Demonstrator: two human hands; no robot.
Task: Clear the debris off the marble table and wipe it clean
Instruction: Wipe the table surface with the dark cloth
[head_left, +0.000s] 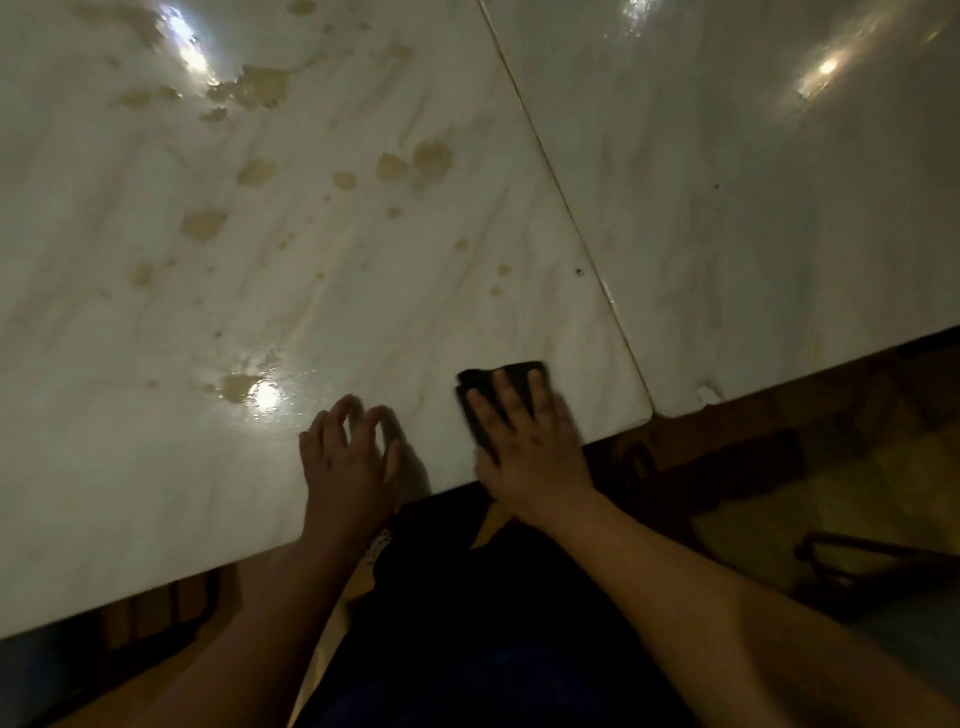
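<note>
Head view: no brand, label or legible writing appears on any surface. Marble table (363, 291) carries tan stains (415, 163) scattered across its left slab; a seam (566, 208) runs diagonally from upper centre to the near edge. Dark cloth (498, 387) lies flat near that edge, just left of the seam, long axis running roughly away from the person. Right hand (530, 441) presses on it, fingers spread. Left hand (348, 457) rests beside it, released, fingers loosely curled, grasping nothing.
</note>
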